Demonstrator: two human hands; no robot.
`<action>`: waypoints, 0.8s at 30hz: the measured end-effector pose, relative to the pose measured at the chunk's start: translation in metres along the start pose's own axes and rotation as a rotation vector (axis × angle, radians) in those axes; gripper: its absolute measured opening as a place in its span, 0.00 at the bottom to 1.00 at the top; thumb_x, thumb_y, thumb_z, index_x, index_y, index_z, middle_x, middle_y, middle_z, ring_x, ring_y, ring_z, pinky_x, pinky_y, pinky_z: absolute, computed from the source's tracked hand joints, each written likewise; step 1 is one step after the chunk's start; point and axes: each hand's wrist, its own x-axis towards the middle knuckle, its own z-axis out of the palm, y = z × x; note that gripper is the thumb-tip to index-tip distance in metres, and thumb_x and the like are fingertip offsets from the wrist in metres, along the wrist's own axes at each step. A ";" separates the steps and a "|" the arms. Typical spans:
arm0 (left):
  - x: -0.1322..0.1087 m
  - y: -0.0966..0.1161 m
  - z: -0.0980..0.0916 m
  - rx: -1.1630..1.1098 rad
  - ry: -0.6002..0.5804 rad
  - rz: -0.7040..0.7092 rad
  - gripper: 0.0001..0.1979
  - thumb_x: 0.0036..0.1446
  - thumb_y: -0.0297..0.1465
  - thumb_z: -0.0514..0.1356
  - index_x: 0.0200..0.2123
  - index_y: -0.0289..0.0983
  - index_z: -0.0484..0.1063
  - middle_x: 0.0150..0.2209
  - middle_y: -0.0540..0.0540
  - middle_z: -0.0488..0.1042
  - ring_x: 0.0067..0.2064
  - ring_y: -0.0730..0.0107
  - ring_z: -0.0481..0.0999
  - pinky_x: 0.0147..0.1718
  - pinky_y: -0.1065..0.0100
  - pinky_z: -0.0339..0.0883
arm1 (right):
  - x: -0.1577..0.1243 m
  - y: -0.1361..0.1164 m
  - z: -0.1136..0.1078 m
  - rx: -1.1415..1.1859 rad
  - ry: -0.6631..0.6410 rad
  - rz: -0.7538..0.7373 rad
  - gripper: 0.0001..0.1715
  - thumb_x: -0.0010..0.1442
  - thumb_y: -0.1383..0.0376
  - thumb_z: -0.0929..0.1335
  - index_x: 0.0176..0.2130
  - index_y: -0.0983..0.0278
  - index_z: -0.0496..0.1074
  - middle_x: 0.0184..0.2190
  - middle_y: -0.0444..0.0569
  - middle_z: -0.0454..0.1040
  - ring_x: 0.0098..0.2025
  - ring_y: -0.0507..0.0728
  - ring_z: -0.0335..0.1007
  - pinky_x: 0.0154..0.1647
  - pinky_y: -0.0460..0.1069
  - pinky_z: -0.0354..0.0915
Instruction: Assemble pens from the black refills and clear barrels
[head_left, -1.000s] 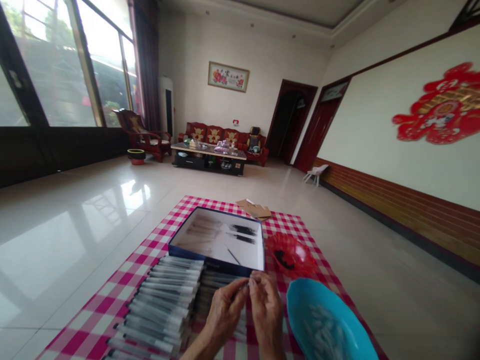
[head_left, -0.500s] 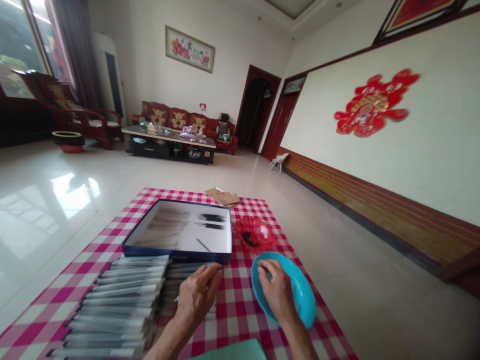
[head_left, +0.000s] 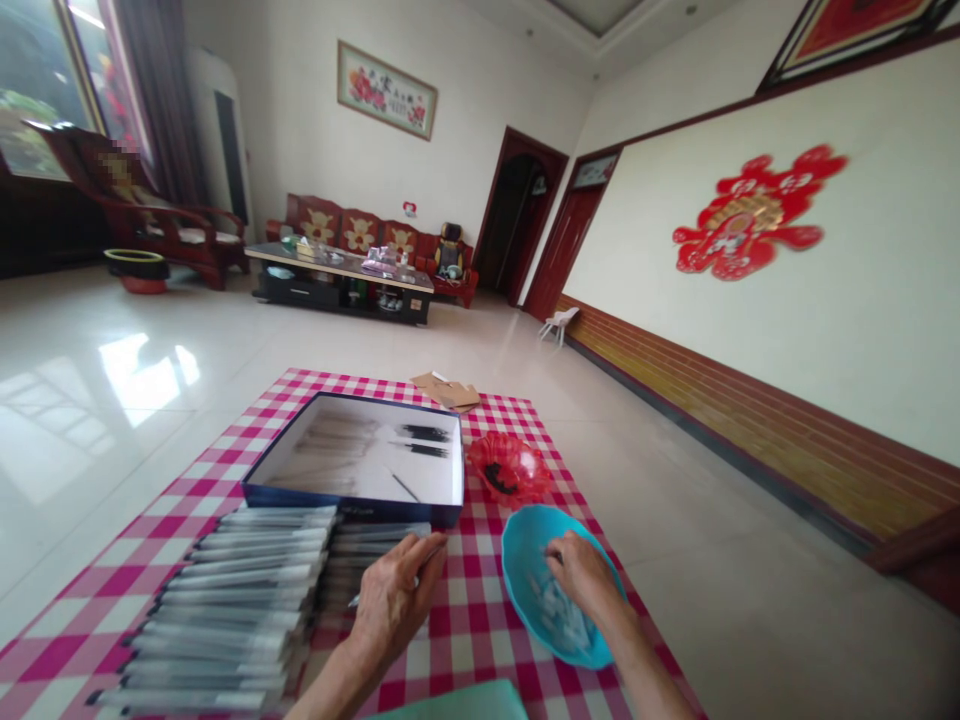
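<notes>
My left hand [head_left: 397, 590] is closed over the checked cloth, beside a small heap of grey pen barrels [head_left: 367, 550]. A thin, pale tip shows at its left side, like the end of a pen; the rest is hidden in the fingers. My right hand [head_left: 585, 572] is over the blue bowl [head_left: 525, 535], its fingers bent together; whatever they pinch is hidden. Small whitish pieces [head_left: 559, 615] lie in the bowl. Left of my left hand lies a large pile of pens [head_left: 232, 590] with translucent barrels and dark ends.
Behind the pens stands a shallow blue-edged box [head_left: 352, 507] holding thin pale sticks and black refills [head_left: 424, 433]. A red flower-shaped bowl [head_left: 529, 465] with small dark bits is beside it. Cardboard pieces [head_left: 450, 392] lie at the cloth's far edge, a green sheet [head_left: 457, 703] at the near edge.
My right hand has moved right across the blue bowl, uncovering more of the whitish pieces. The bowl appears slightly shifted. My left hand stays nearly in place.
</notes>
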 end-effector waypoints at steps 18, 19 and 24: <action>0.000 0.005 0.000 -0.086 0.071 0.051 0.14 0.62 0.30 0.51 0.48 0.41 0.71 0.31 0.47 0.75 0.30 0.67 0.76 0.30 0.71 0.66 | -0.002 -0.080 -0.015 0.970 0.043 0.060 0.17 0.56 0.54 0.66 0.41 0.62 0.71 0.29 0.46 0.76 0.32 0.55 0.71 0.35 0.49 0.67; 0.000 0.005 0.000 -0.107 0.086 0.056 0.13 0.62 0.30 0.51 0.48 0.40 0.70 0.32 0.47 0.76 0.32 0.67 0.76 0.31 0.71 0.67 | -0.005 -0.093 -0.012 1.174 0.030 0.112 0.19 0.54 0.55 0.68 0.43 0.62 0.71 0.30 0.45 0.76 0.32 0.55 0.71 0.35 0.49 0.67; 0.002 0.011 -0.006 -0.220 0.123 0.059 0.10 0.61 0.27 0.51 0.43 0.39 0.69 0.35 0.46 0.77 0.36 0.67 0.77 0.36 0.72 0.67 | -0.013 -0.141 0.011 1.659 0.031 0.313 0.18 0.46 0.56 0.75 0.37 0.61 0.74 0.30 0.44 0.77 0.33 0.53 0.71 0.33 0.46 0.66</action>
